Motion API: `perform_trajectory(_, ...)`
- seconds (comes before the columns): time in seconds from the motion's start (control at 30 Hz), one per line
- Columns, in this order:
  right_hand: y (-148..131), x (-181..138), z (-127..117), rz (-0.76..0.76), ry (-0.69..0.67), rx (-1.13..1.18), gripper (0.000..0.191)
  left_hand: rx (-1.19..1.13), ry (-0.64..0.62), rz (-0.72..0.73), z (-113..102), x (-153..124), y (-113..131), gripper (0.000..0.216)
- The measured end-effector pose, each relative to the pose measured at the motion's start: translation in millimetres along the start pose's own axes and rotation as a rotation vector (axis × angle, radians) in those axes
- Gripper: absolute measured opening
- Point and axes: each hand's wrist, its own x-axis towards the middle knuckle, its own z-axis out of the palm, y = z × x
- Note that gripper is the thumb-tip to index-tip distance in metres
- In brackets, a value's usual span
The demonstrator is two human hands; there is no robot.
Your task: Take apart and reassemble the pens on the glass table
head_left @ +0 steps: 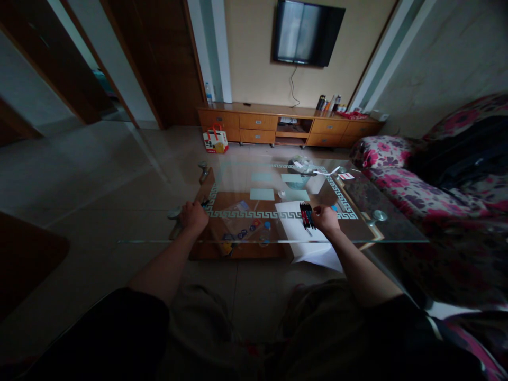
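Your right hand (325, 218) is curled, fingertips at the row of dark pens (306, 216), which sits right of centre near the near edge of the glass tabletop (159, 242); whether it grips any of them cannot be told. Your left hand (194, 217) is bent inward toward the left edge, a small dark item (205, 203) by its fingertips, its hold unclear. You seem to be handling the row; your next move likely calls for a light pinch on 1 pen, leaving its neighbours aligned.
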Motion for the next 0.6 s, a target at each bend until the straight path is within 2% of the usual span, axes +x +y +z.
perform_trajectory(0.4, -9.8, -3.5, -4.5, -0.053, -0.026, -0.026, 0.026, -0.036, 0.052, 0.107, 5.6, 5.8, -2.9, 0.032)
perform_trajectory(0.6, -19.4, -7.2, -4.2, -0.094, 0.033, -0.004, 0.025, -0.051, 0.06, 0.121, -5.7, 0.6, 7.3, 0.033)
